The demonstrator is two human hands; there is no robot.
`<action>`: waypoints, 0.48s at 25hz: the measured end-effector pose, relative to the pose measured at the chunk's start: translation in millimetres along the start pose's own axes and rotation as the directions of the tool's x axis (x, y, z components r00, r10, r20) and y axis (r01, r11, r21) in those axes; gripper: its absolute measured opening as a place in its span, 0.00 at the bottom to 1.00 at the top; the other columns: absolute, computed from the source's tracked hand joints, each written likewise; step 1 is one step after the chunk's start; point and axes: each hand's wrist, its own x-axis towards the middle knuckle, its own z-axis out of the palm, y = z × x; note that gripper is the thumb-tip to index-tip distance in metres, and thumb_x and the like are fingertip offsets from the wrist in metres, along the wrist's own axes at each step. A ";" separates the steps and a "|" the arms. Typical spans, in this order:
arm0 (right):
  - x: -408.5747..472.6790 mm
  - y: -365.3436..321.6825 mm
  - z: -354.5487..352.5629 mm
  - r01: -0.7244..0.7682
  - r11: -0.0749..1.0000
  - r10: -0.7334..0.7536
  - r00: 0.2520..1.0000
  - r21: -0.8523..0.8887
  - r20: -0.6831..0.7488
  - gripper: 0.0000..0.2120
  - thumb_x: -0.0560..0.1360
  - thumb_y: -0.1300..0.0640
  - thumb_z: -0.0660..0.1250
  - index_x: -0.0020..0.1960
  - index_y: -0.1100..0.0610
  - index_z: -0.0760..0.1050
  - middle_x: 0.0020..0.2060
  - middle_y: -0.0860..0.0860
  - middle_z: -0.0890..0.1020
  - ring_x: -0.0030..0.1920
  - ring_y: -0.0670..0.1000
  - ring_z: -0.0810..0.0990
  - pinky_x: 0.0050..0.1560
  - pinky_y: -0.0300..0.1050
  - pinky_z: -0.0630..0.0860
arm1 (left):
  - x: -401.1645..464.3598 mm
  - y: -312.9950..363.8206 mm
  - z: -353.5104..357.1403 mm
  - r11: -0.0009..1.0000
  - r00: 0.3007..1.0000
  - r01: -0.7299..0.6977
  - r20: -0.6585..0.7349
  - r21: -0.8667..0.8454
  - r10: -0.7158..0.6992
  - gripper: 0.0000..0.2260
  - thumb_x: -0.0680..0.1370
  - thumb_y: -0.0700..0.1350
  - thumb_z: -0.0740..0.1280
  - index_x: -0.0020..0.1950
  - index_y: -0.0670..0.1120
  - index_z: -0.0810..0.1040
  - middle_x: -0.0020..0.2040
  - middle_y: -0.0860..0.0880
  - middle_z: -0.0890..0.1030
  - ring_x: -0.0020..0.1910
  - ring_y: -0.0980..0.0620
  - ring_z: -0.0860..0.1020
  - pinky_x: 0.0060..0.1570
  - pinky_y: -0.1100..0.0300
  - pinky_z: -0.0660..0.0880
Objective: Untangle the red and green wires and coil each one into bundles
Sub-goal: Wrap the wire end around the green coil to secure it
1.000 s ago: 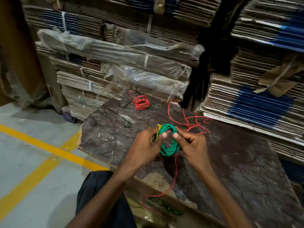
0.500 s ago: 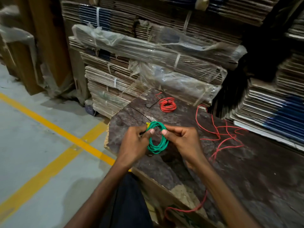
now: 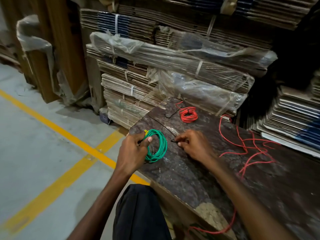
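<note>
The green wire (image 3: 158,146) is wound into a coil with a yellow tip at its top. My left hand (image 3: 134,151) grips the coil's left side just above the dark worktop (image 3: 190,179). My right hand (image 3: 192,144) has let go of the coil and pinches the end of a thin black tie (image 3: 164,126) lying on the worktop. A coiled red bundle (image 3: 188,116) sits at the back. Loose red wire (image 3: 249,146) sprawls to the right and trails over the front edge.
Stacks of flat cardboard (image 3: 173,58), some under plastic wrap, rise behind the worktop and at the right (image 3: 294,115). Another black tie (image 3: 171,113) lies near the red bundle. A grey floor with yellow lines (image 3: 57,129) lies to the left.
My right hand released the green coil and moved right onto the black tie. My left hand now holds the coil alone. The camera view swung left.
</note>
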 end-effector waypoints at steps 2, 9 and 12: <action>0.1 -1.7 1.7 0.033 0.999 -0.033 0.999 -0.033 0.002 0.07 0.72 0.58 0.72 0.49 0.50 0.84 0.45 0.50 0.84 0.48 0.52 0.81 0.44 0.40 0.70 | -1.8 0.3 -1.7 1.000 1.000 -0.005 0.001 -0.001 0.005 0.21 0.79 0.46 0.67 0.30 0.46 0.62 0.26 0.53 0.58 0.27 0.52 0.58 0.31 0.55 0.58; -25.4 2.0 -23.5 0.029 0.958 0.008 0.992 0.284 -0.128 0.08 0.77 0.64 0.65 0.45 0.51 0.75 0.38 0.48 0.79 0.36 0.46 0.76 0.36 0.39 0.71 | -8.7 11.0 -7.5 0.996 0.996 -0.084 -0.001 -0.030 0.084 0.15 0.79 0.49 0.66 0.35 0.45 0.73 0.29 0.53 0.62 0.29 0.56 0.59 0.31 0.57 0.59; -55.1 6.1 -46.8 -0.065 0.768 0.144 0.987 0.637 -0.073 0.12 0.78 0.69 0.63 0.43 0.53 0.74 0.38 0.54 0.81 0.33 0.45 0.79 0.32 0.35 0.76 | -13.1 22.2 -1.7 0.985 0.988 -0.147 0.027 -0.088 0.150 0.14 0.78 0.52 0.65 0.36 0.48 0.70 0.33 0.55 0.67 0.33 0.58 0.63 0.35 0.57 0.64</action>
